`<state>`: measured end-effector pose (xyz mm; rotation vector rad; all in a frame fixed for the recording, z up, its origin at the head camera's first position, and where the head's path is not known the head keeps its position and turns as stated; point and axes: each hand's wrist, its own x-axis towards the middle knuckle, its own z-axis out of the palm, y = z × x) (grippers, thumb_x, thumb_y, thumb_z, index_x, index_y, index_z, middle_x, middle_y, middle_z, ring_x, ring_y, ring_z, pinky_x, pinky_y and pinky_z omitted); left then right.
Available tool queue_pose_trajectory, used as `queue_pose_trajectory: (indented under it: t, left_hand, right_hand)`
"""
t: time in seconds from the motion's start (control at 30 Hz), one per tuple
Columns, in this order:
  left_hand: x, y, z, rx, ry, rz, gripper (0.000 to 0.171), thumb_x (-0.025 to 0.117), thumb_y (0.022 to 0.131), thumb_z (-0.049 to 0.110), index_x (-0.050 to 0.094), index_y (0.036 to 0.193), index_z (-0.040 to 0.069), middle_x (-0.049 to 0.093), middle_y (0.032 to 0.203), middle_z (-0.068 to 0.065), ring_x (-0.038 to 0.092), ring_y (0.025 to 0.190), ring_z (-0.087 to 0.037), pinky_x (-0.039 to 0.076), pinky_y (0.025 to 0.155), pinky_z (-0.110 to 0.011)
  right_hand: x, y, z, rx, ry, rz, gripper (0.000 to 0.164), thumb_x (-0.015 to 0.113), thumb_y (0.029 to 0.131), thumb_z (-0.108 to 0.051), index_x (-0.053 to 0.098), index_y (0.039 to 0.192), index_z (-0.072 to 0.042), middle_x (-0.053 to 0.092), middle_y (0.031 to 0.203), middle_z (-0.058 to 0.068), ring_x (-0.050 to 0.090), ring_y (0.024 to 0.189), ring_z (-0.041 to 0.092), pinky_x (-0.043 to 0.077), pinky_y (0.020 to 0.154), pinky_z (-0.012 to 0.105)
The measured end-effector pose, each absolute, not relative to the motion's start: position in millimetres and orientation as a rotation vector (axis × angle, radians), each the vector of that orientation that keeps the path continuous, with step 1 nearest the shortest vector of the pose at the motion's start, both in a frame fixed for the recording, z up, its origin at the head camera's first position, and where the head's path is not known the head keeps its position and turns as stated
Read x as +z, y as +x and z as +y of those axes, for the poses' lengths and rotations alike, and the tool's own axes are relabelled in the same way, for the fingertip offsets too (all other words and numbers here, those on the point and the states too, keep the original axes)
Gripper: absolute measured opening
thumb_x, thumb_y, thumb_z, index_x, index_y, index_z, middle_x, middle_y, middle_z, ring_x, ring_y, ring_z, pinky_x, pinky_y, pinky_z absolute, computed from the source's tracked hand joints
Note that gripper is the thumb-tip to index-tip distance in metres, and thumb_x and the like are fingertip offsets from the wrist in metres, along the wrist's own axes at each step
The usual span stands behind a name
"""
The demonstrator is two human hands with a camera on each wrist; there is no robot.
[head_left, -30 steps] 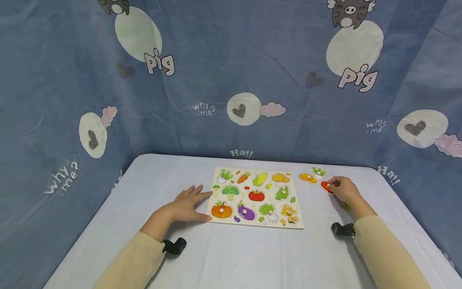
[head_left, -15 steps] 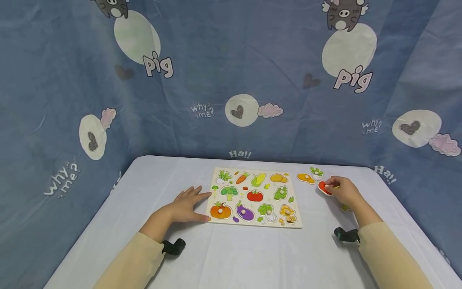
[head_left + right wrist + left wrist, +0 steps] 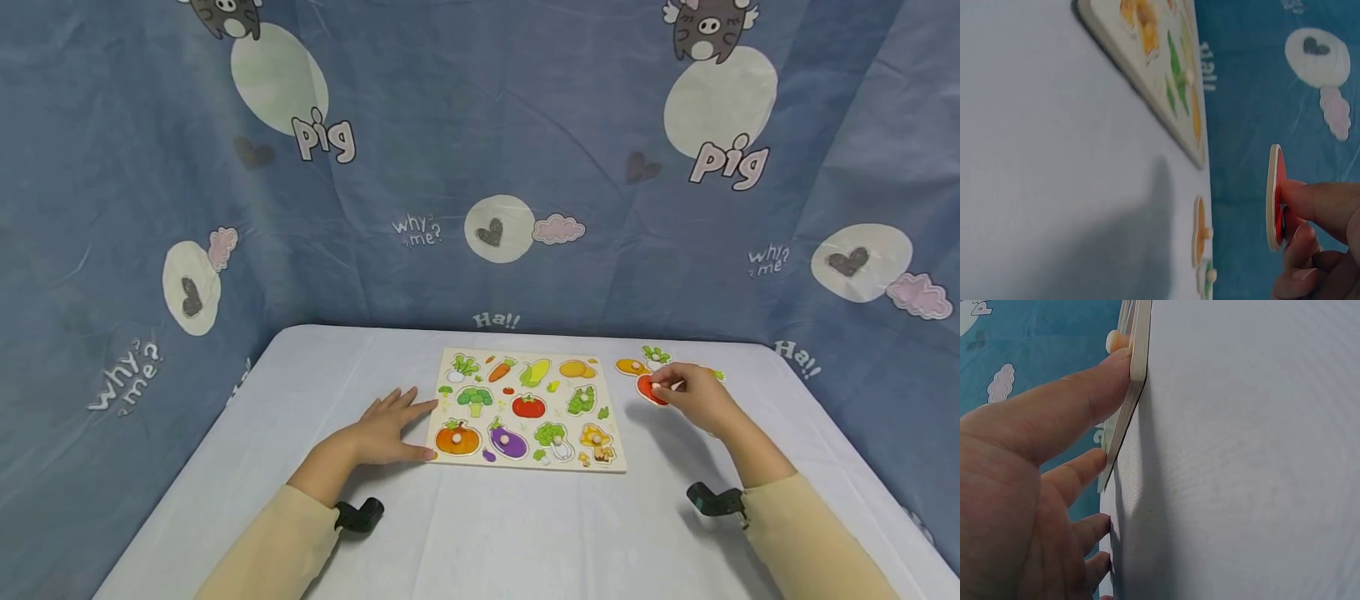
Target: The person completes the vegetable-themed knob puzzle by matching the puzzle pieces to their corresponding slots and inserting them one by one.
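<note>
My left hand (image 3: pixel 378 432) lies spread at the left side of the wooden vegetable puzzle board (image 3: pixel 525 465). In the left wrist view, its thumb (image 3: pixel 1085 400) presses the board's edge close to a knob, and the index fingertip meets the edge farther along. My right hand (image 3: pixel 701 400), right of the board, pinches a red puzzle piece (image 3: pixel 647 390) between thumb and fingers. The right wrist view shows that piece edge-on, raised above the table, its red face toward the fingers. Knobbed pieces such as the pumpkin (image 3: pixel 457 438) and eggplant (image 3: pixel 508 442) sit in the board.
Beyond the red piece lie a yellow-orange piece (image 3: pixel 630 367) and a leafy green-and-white piece (image 3: pixel 656 354). Another piece (image 3: pixel 717 375) shows partly behind my right hand. The white table (image 3: pixel 480 533) ends at a blue patterned curtain (image 3: pixel 420 283).
My right hand has lifted the red piece and carried it left, nearer the board. My left hand stays at the board's edge. The head view has shifted slightly.
</note>
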<state>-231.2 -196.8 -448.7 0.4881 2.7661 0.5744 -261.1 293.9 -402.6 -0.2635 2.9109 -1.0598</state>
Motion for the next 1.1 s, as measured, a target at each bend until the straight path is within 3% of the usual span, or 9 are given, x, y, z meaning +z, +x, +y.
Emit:
queue_pose_trajectory:
  t: [0.37,1.1]
  left_hand:
    - [-444.5,-231.3,-196.0,0.591,0.476,2.751,0.091,0.074,0.080,0.060,0.040,0.155,0.020,0.019,0.164,-0.021,0.007,0.151,-0.045,0.005,0.120,-0.062]
    - [-449.7,-232.3,-198.3,0.588,0.485,2.761,0.091,0.075,0.080,0.060,0.041,0.155,0.021,0.020,0.164,-0.021,0.008,0.151,-0.046,0.005,0.119,-0.063]
  right_hand:
    - [-391.1,-260.6,256.7,-1.086,-0.405,2.840,0.016,0.069,0.095,-0.009,0.069,0.109,-0.002,0.064,0.096,0.008,0.056,0.077,0.022,0.049,0.065,0.031]
    - [-412.1,-279.7,162.7,-1.040,-0.584,2.672,0.007,0.071,0.094,-0.012,0.072,0.100,-0.011,0.062,0.093,0.001,0.053,0.076,0.019,0.050,0.066,0.030]
